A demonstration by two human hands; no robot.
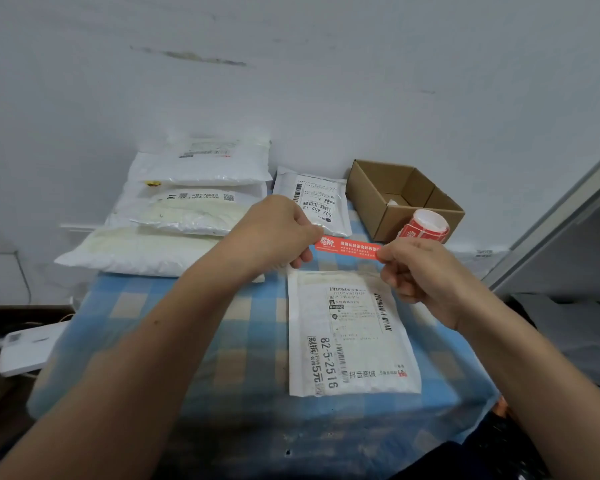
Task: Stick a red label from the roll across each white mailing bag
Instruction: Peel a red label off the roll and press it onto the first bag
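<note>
The left hand [284, 233] and right hand [420, 271] each pinch one end of a long red paper label [347, 247]. It stretches sideways, left to right, in the air just above the top edge of a flat white mailing bag [352, 341]. The bag lies lengthwise, pointing away, on the blue checked surface [174, 327]. A red label roll [425, 226] leans by a brown cardboard box [400, 195].

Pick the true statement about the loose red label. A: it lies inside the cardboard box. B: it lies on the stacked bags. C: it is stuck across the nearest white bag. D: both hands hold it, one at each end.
D: the left hand and right hand each pinch an end of the red label.
</note>
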